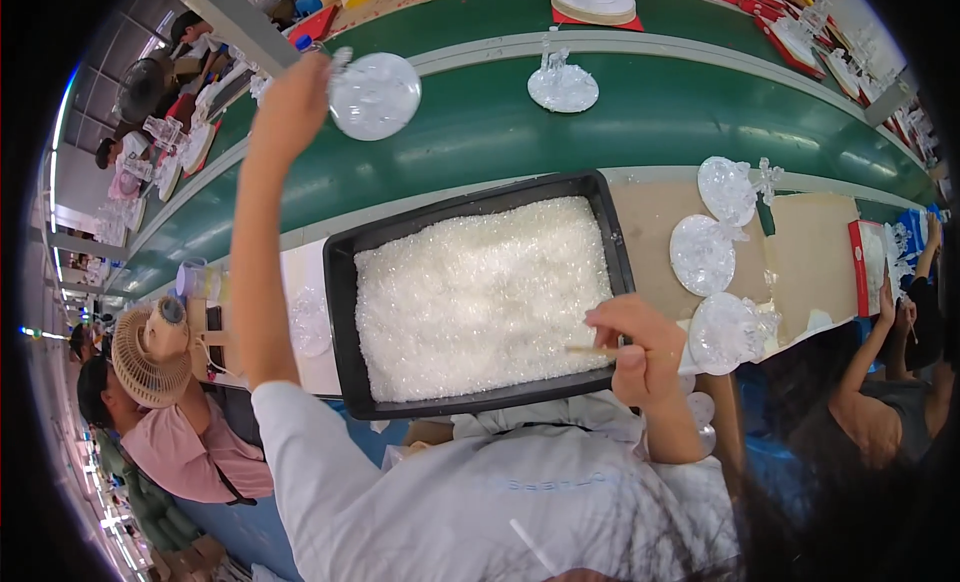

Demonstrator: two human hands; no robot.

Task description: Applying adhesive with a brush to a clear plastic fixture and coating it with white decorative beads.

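Note:
Over the green conveyor belt at the upper left, my left hand (298, 94) is closed on a clear figurine with a round white glittery base (375, 97). The base faces me and the figure part is mostly hidden in my fingers. Above the right front corner of a black tray (341, 312), my right hand (645, 347) pinches a thin wooden stick (590, 350). Its tip points left over white sparkling granules (480, 292) heaped in the tray. Whether the tip touches them I cannot tell.
Three glittery figurines with round bases (701, 255) stand right of the tray. Another figurine (563, 86) sits on the green belt (660, 92). At the left are a beige fan (150, 352) and a person in pink (190, 442). Another person (880, 402) works at the right.

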